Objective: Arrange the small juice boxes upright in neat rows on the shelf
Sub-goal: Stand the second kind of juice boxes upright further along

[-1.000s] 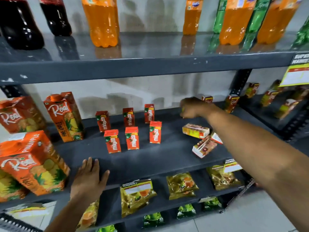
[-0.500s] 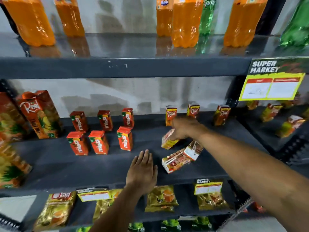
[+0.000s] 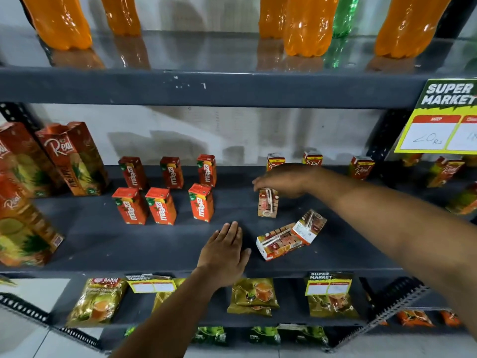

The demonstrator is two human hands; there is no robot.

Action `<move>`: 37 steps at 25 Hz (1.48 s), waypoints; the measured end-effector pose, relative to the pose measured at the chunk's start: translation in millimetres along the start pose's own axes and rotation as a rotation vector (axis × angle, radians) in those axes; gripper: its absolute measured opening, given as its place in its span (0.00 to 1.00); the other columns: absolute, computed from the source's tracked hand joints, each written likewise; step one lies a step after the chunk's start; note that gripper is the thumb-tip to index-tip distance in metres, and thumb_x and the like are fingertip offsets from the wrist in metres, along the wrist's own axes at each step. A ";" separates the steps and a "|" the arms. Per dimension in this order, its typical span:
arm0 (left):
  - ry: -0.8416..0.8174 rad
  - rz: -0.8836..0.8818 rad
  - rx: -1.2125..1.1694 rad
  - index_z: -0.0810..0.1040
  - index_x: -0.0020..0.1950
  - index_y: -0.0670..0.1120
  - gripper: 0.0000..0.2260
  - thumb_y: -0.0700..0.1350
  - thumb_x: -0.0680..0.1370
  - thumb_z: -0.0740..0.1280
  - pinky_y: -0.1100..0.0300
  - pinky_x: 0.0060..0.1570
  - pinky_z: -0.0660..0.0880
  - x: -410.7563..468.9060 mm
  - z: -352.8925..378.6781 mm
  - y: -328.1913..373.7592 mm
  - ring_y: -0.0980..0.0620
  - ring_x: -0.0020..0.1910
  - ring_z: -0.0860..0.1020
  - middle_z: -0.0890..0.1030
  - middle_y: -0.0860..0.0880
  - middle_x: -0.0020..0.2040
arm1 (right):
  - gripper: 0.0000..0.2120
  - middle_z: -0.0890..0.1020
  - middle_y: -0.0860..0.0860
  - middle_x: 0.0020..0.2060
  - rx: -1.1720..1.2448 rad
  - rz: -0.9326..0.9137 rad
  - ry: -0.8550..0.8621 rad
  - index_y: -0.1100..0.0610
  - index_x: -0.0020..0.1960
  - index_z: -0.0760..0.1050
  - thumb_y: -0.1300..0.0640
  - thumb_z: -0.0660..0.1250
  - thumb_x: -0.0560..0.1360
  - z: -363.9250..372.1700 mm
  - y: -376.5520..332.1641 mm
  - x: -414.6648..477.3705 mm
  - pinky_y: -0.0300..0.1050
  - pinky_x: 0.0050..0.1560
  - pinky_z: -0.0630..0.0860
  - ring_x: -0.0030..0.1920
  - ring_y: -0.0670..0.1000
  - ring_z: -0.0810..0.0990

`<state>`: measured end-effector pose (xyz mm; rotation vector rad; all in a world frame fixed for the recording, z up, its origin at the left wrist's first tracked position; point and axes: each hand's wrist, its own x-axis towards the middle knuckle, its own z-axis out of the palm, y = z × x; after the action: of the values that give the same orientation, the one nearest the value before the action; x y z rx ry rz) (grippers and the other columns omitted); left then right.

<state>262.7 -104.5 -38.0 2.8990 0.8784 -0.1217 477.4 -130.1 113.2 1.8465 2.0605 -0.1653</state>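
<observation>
My right hand (image 3: 286, 180) grips the top of a small Real juice box (image 3: 268, 204), which stands upright on the grey middle shelf (image 3: 108, 244). Just right of it and nearer the front, two more small Real boxes lie on their sides, one (image 3: 280, 241) at the front and one (image 3: 311, 226) leaning against it. Three small Real boxes (image 3: 361, 167) stand upright along the back wall, partly hidden by my hand. Several red Maaza boxes (image 3: 160, 205) stand in two rows to the left. My left hand (image 3: 224, 251) rests flat and open on the shelf's front.
Tall Real pineapple cartons (image 3: 73, 157) stand at the left end of the shelf. Orange and green soda bottles (image 3: 307, 24) fill the shelf above. Gold snack packets (image 3: 254, 295) lie on the shelf below. A yellow price sign (image 3: 438, 120) hangs at the right.
My right hand picked up a lying Real box and stood it upright in the front row. My left hand slid right along the shelf front. The view shifted right.
</observation>
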 end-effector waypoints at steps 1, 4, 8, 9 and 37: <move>-0.002 0.014 0.004 0.45 0.77 0.43 0.29 0.59 0.81 0.43 0.54 0.74 0.42 -0.2 -0.4 -2.1 0.49 0.77 0.41 0.43 0.46 0.79 | 0.27 0.70 0.51 0.72 0.004 0.003 0.006 0.49 0.70 0.68 0.67 0.65 0.74 -2.1 -0.1 -0.9 0.54 0.67 0.70 0.70 0.56 0.69; 0.021 0.018 -0.009 0.44 0.77 0.43 0.30 0.60 0.80 0.41 0.54 0.74 0.41 -0.5 1.3 1.5 0.49 0.77 0.40 0.43 0.46 0.79 | 0.26 0.72 0.52 0.71 0.034 0.048 0.041 0.50 0.71 0.67 0.64 0.65 0.75 -5.3 2.3 1.4 0.52 0.66 0.71 0.69 0.55 0.71; 0.004 0.047 -0.012 0.44 0.77 0.43 0.30 0.60 0.80 0.41 0.53 0.75 0.42 -3.9 8.6 -5.6 0.49 0.77 0.41 0.43 0.46 0.79 | 0.22 0.82 0.56 0.53 0.116 0.292 -0.018 0.57 0.59 0.75 0.43 0.69 0.73 0.1 -2.9 11.6 0.52 0.53 0.79 0.50 0.56 0.81; 0.012 0.042 -0.009 0.44 0.77 0.43 0.30 0.60 0.80 0.41 0.53 0.75 0.42 -4.7 9.0 -5.8 0.49 0.77 0.41 0.43 0.46 0.79 | 0.23 0.83 0.55 0.45 0.137 0.348 -0.033 0.58 0.52 0.77 0.38 0.67 0.72 0.2 -3.9 13.1 0.51 0.50 0.80 0.44 0.55 0.81; 0.056 0.015 -0.010 0.46 0.77 0.43 0.35 0.63 0.76 0.36 0.54 0.74 0.41 -2.5 5.3 -2.9 0.50 0.77 0.42 0.44 0.46 0.79 | 0.39 0.67 0.52 0.72 0.470 0.302 0.051 0.50 0.75 0.58 0.62 0.73 0.70 54.3 31.9 -86.0 0.43 0.66 0.67 0.69 0.52 0.68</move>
<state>258.8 -104.1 -43.2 2.9124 0.8636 -0.0352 525.4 -224.0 97.7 2.4346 1.8536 -0.5662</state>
